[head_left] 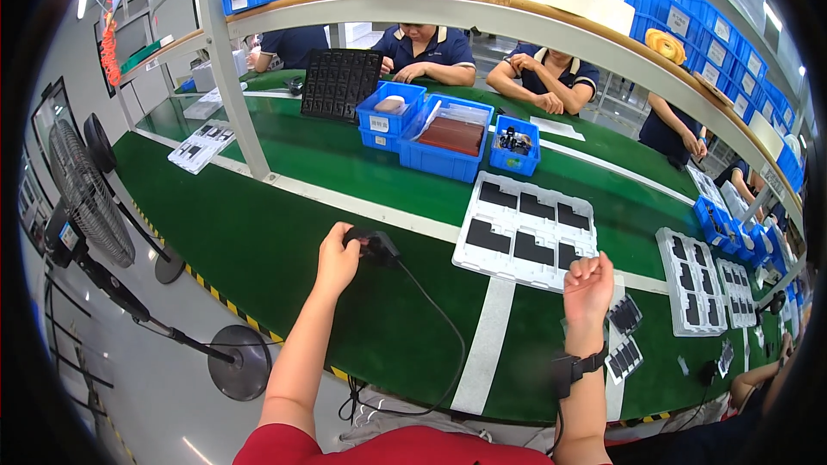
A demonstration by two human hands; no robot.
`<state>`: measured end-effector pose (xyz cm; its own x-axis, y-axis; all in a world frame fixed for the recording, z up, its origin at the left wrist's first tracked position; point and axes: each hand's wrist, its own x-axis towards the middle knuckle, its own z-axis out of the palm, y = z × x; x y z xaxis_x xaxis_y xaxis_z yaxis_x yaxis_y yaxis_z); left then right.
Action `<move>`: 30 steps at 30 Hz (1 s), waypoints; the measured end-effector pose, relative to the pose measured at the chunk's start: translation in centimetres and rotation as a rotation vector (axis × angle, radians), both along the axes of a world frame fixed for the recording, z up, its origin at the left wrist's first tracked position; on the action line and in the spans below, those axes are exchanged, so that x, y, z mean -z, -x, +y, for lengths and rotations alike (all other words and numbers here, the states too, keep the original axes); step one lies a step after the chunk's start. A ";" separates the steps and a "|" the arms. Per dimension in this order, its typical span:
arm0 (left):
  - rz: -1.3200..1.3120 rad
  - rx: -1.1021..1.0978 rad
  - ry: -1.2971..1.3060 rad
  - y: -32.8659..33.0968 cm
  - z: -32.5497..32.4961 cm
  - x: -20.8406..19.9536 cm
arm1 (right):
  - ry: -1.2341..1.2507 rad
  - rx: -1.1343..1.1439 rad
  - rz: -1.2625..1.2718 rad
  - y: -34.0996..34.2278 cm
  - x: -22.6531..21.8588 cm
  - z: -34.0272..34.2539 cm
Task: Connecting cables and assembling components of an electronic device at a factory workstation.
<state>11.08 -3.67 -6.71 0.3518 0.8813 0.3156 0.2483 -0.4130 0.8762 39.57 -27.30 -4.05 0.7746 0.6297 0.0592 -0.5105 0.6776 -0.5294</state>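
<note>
My left hand (pixel 336 258) is closed around the near end of a black corded device (pixel 379 248) on the green mat; its exact kind is unclear. A black cable runs from the device in a curve toward the table's front edge. My right hand (pixel 587 286) is raised with its fingers curled in, and nothing shows in it. It is by the near right corner of a white tray (pixel 463 251) that holds several flat black pieces (pixel 533 247). Below this hand, small sheets with dark strips (pixel 624 358) lie on the table. A black band with a small box (pixel 568 370) circles my right wrist.
Blue bins (pixel 439 162) and an upright black tray (pixel 341 86) stand across the mat. More white trays (pixel 689 282) lie to the right. A shelf post (pixel 234 77) rises at left, near a floor fan (pixel 86 198). Other people (pixel 426 56) sit opposite.
</note>
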 end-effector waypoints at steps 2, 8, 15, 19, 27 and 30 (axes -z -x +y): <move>-0.238 0.161 0.122 -1.5 0.6 -0.8 | 0.102 -0.019 -0.113 0.7 -0.1 0.5; -0.681 0.753 0.574 -9.2 -5.1 -5.0 | 0.420 -0.102 -0.578 2.1 1.0 1.6; -0.706 0.797 0.762 -14.3 -10.0 -1.5 | 0.415 -0.422 -0.433 2.5 2.9 -0.6; -0.515 0.726 0.620 -14.3 -10.0 0.1 | 0.398 -0.196 -0.546 1.3 2.2 -1.2; -0.536 0.733 0.683 -13.8 -11.6 0.4 | 0.572 -0.258 -0.940 2.1 2.7 -1.0; -0.853 0.638 1.136 -13.9 -11.8 -0.8 | 0.374 -0.440 -0.407 1.3 4.3 -0.6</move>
<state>24.98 -15.48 -5.95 0.8178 0.5678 -0.0945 -0.4203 0.7012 0.5759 38.27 -27.92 -8.37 0.4061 0.9138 0.0081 -0.4073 0.1889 -0.8935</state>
